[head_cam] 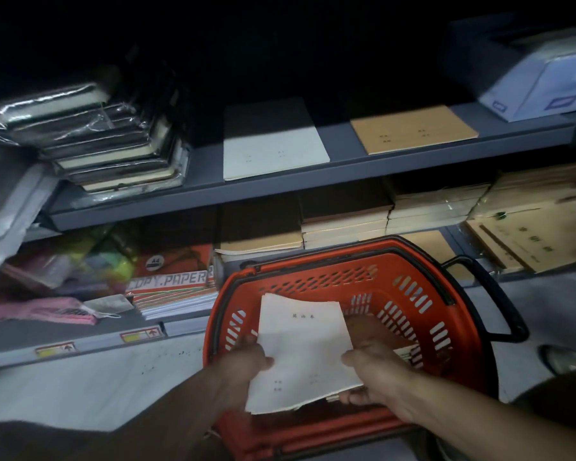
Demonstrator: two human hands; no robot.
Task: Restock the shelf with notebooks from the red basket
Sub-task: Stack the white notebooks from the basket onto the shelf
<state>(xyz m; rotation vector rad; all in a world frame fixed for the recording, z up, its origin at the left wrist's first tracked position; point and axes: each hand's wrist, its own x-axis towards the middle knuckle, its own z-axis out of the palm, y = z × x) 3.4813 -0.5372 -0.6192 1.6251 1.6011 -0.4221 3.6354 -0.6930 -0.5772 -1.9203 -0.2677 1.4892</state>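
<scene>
Both my hands are clamped on a thin stack of white notebooks (301,354) over the red basket (413,294), left hand (246,361) and right hand (376,371) pinching opposite edges. I'd keep it flat, lift clear of the rim, then slide it onto the white pile (273,144) on the shelf (346,168).
</scene>
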